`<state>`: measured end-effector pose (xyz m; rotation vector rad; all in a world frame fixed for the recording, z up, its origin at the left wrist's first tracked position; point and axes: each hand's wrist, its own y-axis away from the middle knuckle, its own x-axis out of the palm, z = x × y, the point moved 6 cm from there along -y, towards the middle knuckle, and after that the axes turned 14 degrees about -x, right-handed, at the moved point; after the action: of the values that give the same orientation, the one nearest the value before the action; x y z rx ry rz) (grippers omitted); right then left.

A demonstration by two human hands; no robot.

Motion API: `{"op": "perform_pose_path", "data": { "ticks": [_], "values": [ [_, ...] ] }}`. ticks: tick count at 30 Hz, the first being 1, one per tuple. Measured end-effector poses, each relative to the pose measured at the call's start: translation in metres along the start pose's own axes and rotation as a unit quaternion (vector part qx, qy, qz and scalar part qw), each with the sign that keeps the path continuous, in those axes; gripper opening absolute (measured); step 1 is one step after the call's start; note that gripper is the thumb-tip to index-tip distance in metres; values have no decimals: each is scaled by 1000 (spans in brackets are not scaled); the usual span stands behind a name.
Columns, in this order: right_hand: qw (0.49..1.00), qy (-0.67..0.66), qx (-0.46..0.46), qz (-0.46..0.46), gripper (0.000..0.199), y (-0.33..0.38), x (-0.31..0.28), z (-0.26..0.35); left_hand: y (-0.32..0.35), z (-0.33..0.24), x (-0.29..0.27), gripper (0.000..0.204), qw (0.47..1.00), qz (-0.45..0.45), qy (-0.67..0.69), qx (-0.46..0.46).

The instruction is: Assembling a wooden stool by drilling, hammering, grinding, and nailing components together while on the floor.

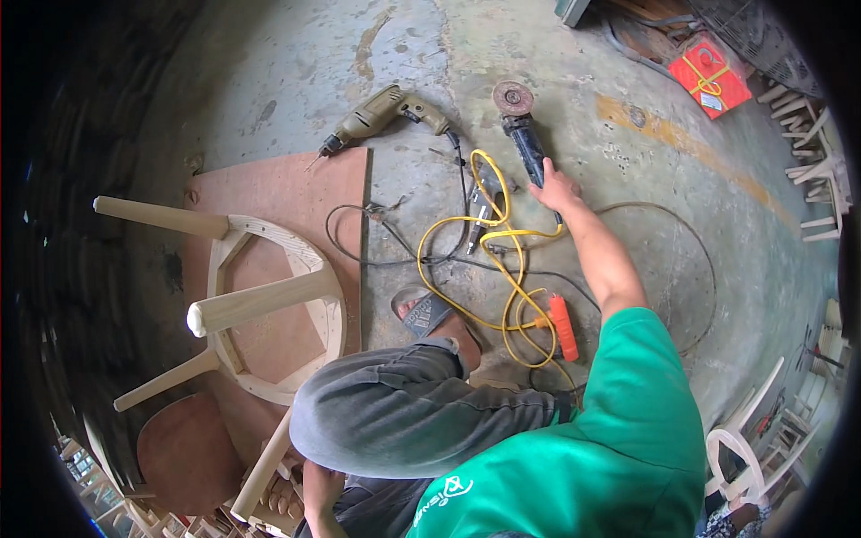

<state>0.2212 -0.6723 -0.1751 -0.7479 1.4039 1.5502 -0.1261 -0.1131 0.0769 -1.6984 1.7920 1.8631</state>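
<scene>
My right hand is stretched out and closed round the rear end of a dark angle grinder, whose round disc points away from me. My left hand is low beside my bent knee, its fingers mostly hidden. Nearest to that hand is one leg of a pale wooden chair frame, which rests with its legs sticking out at my left. A drill with a thin bit lies beyond the frame. Between drill and grinder lies a small dark air tool.
A reddish-brown board lies under the chair frame. Yellow cord and black cables tangle across the floor around an orange power strip. A curved brown panel is at lower left. A red box and stacked chair parts stand at right.
</scene>
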Motion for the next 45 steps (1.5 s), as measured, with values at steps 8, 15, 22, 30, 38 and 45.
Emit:
{"op": "perform_pose_path", "data": {
  "ticks": [8,15,22,30,38,45],
  "values": [
    [997,-18,19,69,77,25,2,-6,9,25,8,31,999,-19,11,35],
    [991,-57,-70,-95,56,74,-3,-22,15,12,7,32,1000,-5,24,16],
    [973,-98,-115,-177,40,136,18,-37,23,6,11,30,1000,6,3,5],
    [974,-183,-122,-63,28,230,79,-23,38,1,-3,24,995,-74,69,24],
    [964,-249,-75,-52,52,269,156,-39,87,-26,-35,22,891,-317,271,180],
    [956,-292,3,24,98,273,161,-58,96,-241,21,26,870,-160,192,426]
  ]
}}
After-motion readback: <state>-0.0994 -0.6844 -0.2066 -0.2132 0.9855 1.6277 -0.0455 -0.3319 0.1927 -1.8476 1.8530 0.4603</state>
